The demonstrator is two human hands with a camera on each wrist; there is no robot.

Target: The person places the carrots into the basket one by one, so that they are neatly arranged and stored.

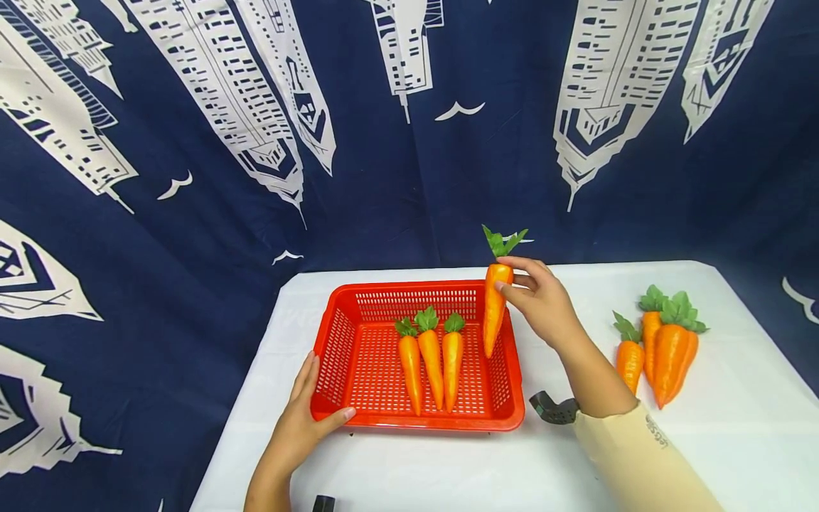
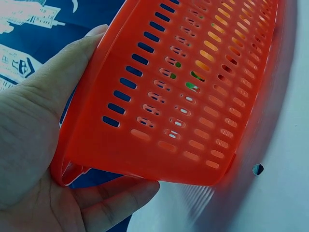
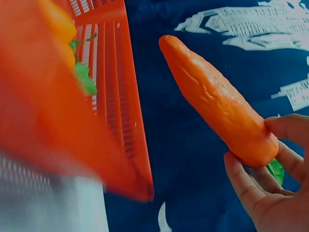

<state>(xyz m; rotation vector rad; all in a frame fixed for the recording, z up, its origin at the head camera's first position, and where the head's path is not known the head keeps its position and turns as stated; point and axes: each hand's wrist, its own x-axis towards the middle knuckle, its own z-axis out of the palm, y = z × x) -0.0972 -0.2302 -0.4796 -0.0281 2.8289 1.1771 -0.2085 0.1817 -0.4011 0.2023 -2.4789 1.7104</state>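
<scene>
A red plastic basket [image 1: 422,422] with slotted walls stands on the white table. Three orange carrots [image 1: 431,359] with green leafy tops lie side by side in it. My right hand [image 1: 540,302] pinches another carrot [image 1: 494,306] near its leafy end, between thumb and fingers. That carrot hangs tip down over the basket's right wall; in the right wrist view its leaves are mostly hidden behind the fingers. At the basket's front left corner, my left hand [image 1: 301,419] grips the rim, thumb along the front and fingers against the left side.
Several more carrots [image 1: 668,359] lie bunched on the right of the white table [image 1: 461,469]. A dark blue cloth [image 1: 397,199] printed with white buildings hangs behind the table. A black strap-like piece [image 1: 553,409] sticks out by the right wrist.
</scene>
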